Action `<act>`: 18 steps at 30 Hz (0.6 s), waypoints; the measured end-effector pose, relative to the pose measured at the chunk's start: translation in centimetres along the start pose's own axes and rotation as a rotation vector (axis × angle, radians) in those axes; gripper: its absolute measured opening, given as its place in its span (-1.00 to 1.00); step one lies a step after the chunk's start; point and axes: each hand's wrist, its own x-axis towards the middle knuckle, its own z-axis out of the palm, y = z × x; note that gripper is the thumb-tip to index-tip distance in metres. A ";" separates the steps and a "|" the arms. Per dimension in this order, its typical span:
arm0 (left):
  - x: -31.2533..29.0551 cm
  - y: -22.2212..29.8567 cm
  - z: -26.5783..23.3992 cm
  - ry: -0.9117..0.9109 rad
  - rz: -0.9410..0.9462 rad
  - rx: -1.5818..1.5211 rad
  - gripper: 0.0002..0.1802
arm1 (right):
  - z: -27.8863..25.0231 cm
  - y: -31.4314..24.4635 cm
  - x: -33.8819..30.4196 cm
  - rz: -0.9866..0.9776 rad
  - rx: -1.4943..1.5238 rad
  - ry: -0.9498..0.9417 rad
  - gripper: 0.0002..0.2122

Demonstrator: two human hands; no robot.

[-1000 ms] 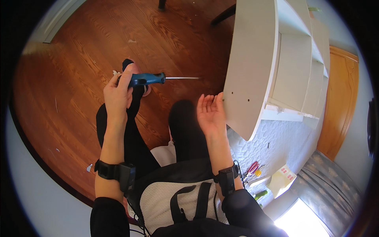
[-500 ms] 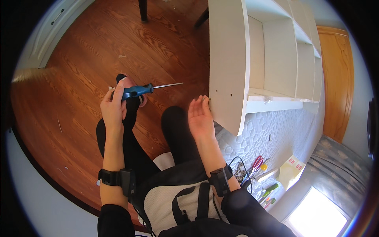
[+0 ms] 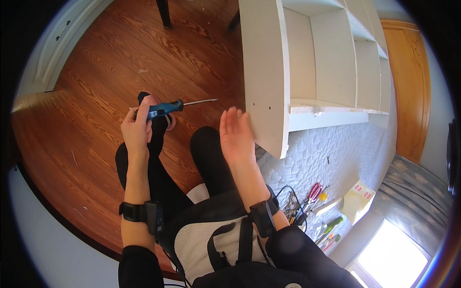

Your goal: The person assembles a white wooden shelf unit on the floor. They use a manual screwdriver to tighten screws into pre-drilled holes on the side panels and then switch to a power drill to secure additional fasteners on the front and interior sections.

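Note:
My left hand (image 3: 135, 133) is wrapped round the blue handle of a screwdriver (image 3: 166, 109). Its thin metal shaft points right, toward the white shelf unit (image 3: 265, 67). By the unit's near left edge is my right hand (image 3: 237, 139), palm up with its fingers stretched out. The thumb side is slightly smeared by motion, and whether anything small lies at those fingertips I cannot make out. Two small dark holes show in the unit's side panel, just beyond this hand.
The shelf unit lies on a white quilted surface (image 3: 312, 149). Red-handled scissors (image 3: 314, 192), a yellow piece (image 3: 323, 197) and other tools lie at lower right, beside an open carton (image 3: 357, 199). Wood flooring (image 3: 96, 158) spreads left; dark furniture legs (image 3: 163, 12) stand at the back.
My right hand has moved a little left and up, away from the panel's edge. The shelf unit has shifted left in view. My left hand keeps the screwdriver nearly still.

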 end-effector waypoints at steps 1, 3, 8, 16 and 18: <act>0.0 0.0 0.0 -0.008 0.011 0.002 -0.62 | -0.2 -0.1 -0.2 -0.007 -0.022 -0.046 -0.72; 0.1 -0.1 -0.1 -0.013 0.010 0.014 -0.62 | -0.6 -0.3 -0.4 -0.021 -0.067 -0.138 -0.70; 0.1 -0.2 -0.2 -0.031 0.018 -0.006 -0.61 | -0.6 0.9 0.0 0.036 -0.094 0.104 -0.76; -0.5 0.1 -0.6 -0.239 -0.039 -0.063 -0.65 | -4.0 -6.2 -6.5 0.274 -0.858 -0.079 -0.80; -0.8 -0.2 -0.6 -0.338 -0.069 -0.059 -0.65 | -4.8 -13.2 -7.4 0.104 -1.653 -0.241 -0.76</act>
